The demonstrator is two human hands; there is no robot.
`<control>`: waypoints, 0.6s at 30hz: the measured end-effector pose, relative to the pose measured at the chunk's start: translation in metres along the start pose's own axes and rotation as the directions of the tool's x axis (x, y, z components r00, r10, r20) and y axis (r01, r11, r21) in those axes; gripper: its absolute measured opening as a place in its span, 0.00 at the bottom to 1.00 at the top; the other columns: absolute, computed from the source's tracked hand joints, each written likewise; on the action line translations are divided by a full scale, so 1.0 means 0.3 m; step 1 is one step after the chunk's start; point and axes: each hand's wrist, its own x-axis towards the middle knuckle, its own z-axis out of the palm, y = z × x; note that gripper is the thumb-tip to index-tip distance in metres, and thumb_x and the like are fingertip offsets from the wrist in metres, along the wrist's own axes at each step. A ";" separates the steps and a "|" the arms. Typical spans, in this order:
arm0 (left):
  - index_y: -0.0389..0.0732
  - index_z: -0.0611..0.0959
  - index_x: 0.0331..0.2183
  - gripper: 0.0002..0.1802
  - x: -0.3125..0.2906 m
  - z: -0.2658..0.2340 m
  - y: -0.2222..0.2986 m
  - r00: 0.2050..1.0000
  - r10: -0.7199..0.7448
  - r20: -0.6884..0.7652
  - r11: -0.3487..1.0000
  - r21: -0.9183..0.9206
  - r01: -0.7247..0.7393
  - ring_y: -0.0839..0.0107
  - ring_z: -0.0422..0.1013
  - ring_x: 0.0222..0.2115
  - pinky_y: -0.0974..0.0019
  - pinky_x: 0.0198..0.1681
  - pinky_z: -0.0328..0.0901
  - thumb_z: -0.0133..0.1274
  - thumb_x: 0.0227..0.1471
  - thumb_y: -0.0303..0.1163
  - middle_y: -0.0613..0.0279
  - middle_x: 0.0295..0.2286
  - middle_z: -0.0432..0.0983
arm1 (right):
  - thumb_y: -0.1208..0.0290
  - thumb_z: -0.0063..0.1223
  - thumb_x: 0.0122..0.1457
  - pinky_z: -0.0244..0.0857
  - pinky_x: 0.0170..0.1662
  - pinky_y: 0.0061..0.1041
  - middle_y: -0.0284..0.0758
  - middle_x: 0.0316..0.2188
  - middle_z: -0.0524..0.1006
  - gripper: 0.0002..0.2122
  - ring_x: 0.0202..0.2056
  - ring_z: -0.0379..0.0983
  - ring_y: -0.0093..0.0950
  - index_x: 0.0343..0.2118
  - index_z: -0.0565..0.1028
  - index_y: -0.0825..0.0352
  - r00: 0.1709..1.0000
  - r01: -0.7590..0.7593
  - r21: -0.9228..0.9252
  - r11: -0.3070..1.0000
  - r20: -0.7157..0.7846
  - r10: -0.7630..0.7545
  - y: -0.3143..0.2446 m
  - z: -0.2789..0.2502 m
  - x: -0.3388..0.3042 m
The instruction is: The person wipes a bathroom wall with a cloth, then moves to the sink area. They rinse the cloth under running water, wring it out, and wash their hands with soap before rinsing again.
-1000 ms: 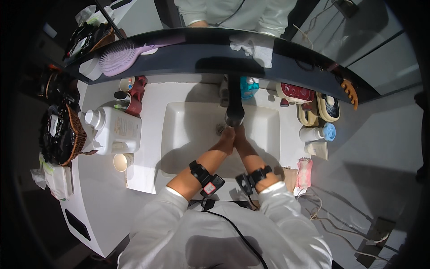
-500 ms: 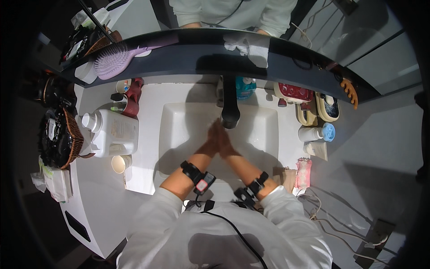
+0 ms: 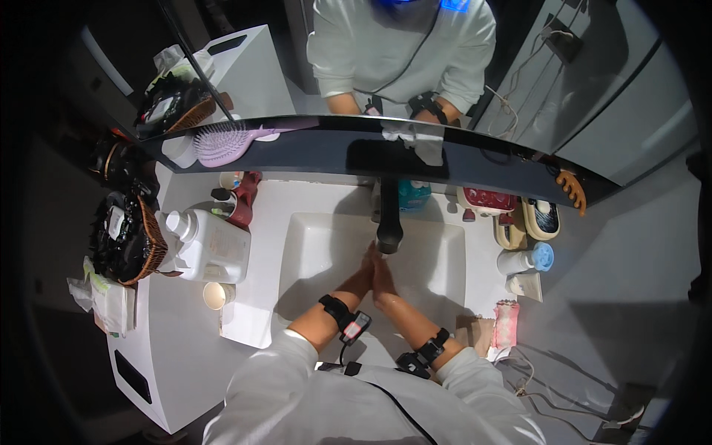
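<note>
My left hand (image 3: 366, 272) and my right hand (image 3: 383, 280) are pressed palm to palm, fingers stretched forward. They are just below the spout of a black faucet (image 3: 389, 226), over a white rectangular sink (image 3: 439, 256). Neither hand appears to hold an object. The fingertips are partly hidden by the spout and by shadow, and I cannot tell whether water is running. A black strap with a small device (image 3: 354, 325) is around my left forearm, and another strap (image 3: 432, 346) is around my right.
On the left stand a large white jug (image 3: 219, 248) and a paper cup (image 3: 218, 295). A lilac hairbrush (image 3: 222, 144) lies on the dark shelf (image 3: 311, 152) below the mirror. A teal bottle (image 3: 414, 195) stands behind the faucet; a blue-topped bottle (image 3: 523, 259) and pink packet (image 3: 506, 324) are right.
The view has tilted upward, so more of the mirror shows and the counter sits lower in the picture. My hands stay together near the spout.
</note>
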 end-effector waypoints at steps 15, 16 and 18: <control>0.39 0.63 0.51 0.26 0.228 -0.162 -0.039 0.947 0.212 0.243 0.939 0.220 -0.266 0.67 0.60 0.46 0.66 0.47 0.57 0.42 0.54 0.43 0.59 0.44 0.64 | 0.67 0.53 0.52 0.64 0.46 0.31 0.37 0.45 0.66 0.25 0.43 0.67 0.32 0.52 0.58 0.64 0.964 -0.264 0.534 0.803 0.120 0.238 -0.051 -0.038 -0.229; 0.39 0.63 0.51 0.26 0.201 -0.161 -0.059 0.945 0.200 0.259 0.938 0.227 -0.261 0.67 0.60 0.45 0.66 0.46 0.57 0.42 0.54 0.42 0.59 0.44 0.64 | 0.68 0.54 0.51 0.65 0.45 0.32 0.37 0.43 0.66 0.26 0.42 0.67 0.32 0.52 0.58 0.64 0.961 -0.273 0.473 0.838 0.087 0.264 -0.048 -0.039 -0.212; 0.38 0.63 0.51 0.25 0.132 -0.172 -0.095 0.947 0.143 0.288 0.950 0.228 -0.213 0.67 0.61 0.45 0.67 0.46 0.57 0.41 0.54 0.40 0.59 0.43 0.65 | 0.70 0.56 0.48 0.67 0.39 0.34 0.36 0.35 0.68 0.24 0.35 0.69 0.33 0.49 0.61 0.63 0.931 -0.348 0.636 0.689 0.146 0.335 -0.044 -0.047 -0.185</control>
